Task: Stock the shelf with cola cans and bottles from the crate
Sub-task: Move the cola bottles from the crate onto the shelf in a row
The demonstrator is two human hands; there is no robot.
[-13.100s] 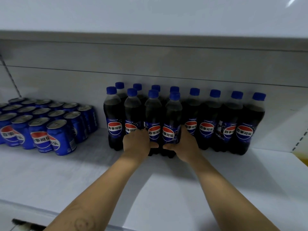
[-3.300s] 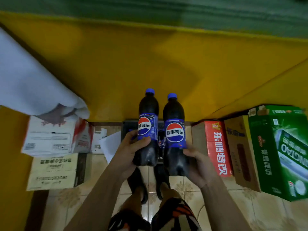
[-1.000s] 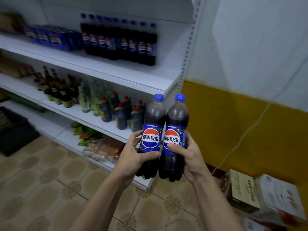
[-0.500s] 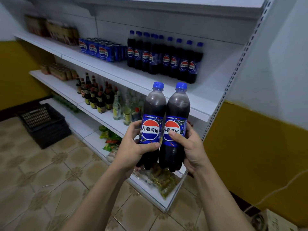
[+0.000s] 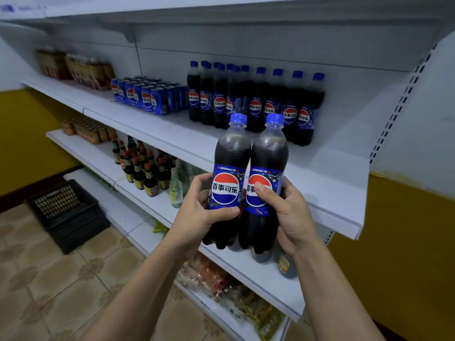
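My left hand [image 5: 197,215] grips one cola bottle [image 5: 230,158] and my right hand [image 5: 293,215] grips a second cola bottle [image 5: 268,158]. Both stand upright, side by side and touching, in front of the white shelf [image 5: 332,193]. On that shelf, several cola bottles [image 5: 256,99] stand in rows, with a block of blue cola cans [image 5: 147,94] to their left. The held bottles are below and in front of the shelf's bottles, near its front edge.
A black plastic crate [image 5: 66,212] sits on the tiled floor at the left. The lower shelf [image 5: 147,200] holds dark sauce bottles [image 5: 145,166] and clear bottles; packets lie on the bottom shelf. Jars and boxes fill the shelves' left ends. A yellow wall is at the right.
Both hands have carried the two bottles from near the floor up toward the cola shelf. The view has swung up and left, and the shelf is now closer.
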